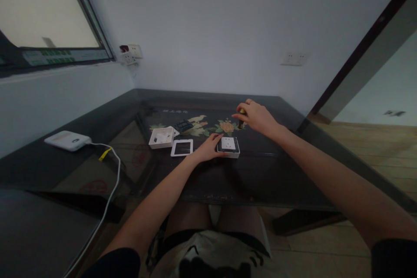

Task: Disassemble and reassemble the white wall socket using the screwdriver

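Note:
A white wall socket point(228, 143) in a box-shaped base lies face up on the dark table. My left hand point(208, 148) grips its left side, with fingers at the far edge and thumb at the near one. Above and to the right of the socket, my right hand point(252, 115) is closed around what looks like a small screwdriver point(241, 124) with a yellow and dark handle, apart from the socket. Left of my left hand lies a white square frame point(182, 148). Beyond it stands an open white box point(162, 137) with small items inside, too small to name.
A dark patterned piece point(183, 126) lies behind the frame. On the table's left, a white device point(67, 140) has a white cable point(117, 169) running off the near edge. The table point(276, 169) meets a wall with sockets point(294, 58).

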A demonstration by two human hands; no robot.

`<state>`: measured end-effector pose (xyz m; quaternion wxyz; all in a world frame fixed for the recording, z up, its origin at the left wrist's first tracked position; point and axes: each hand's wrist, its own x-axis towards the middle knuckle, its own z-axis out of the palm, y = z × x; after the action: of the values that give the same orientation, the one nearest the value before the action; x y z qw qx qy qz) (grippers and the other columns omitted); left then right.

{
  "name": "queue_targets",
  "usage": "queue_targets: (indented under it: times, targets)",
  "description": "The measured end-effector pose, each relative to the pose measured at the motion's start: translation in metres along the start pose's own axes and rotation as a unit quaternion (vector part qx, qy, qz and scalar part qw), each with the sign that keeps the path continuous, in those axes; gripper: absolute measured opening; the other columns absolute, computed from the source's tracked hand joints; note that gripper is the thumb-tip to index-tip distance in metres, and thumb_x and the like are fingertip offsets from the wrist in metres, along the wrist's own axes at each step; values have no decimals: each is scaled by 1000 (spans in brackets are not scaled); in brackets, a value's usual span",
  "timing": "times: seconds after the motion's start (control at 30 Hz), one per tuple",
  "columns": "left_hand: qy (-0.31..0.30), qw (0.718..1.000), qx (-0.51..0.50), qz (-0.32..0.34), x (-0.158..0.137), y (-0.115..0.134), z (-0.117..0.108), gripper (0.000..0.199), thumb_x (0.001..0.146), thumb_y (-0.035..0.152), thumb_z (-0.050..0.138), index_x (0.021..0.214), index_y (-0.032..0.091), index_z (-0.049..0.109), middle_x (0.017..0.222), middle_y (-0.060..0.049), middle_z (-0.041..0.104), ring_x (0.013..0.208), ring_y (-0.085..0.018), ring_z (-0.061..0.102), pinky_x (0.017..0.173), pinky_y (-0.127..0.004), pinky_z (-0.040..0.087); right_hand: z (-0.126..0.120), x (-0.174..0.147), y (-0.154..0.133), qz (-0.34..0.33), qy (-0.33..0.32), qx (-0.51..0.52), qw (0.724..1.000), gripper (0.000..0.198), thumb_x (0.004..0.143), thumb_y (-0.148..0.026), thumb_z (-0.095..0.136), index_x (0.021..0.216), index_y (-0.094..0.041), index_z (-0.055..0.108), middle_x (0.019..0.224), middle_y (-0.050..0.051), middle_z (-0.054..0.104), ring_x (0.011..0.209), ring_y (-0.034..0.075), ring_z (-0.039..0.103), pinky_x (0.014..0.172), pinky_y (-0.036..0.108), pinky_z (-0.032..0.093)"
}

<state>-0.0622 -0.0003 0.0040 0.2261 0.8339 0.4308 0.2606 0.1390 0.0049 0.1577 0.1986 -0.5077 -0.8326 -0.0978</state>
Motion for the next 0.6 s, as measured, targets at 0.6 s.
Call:
queue_targets:
  times: [0.6]
  targets:
    - [10, 1000, -2, 8, 0, -2, 2, 89, 70, 55, 70, 143, 18, 35, 139, -15, 37, 129, -31, 42, 111, -43, 33, -2, 3, 7, 23, 20, 75, 997, 23, 82, -38, 63, 94, -22, 75, 93, 9, 69, 78, 21, 61, 70, 33, 44]
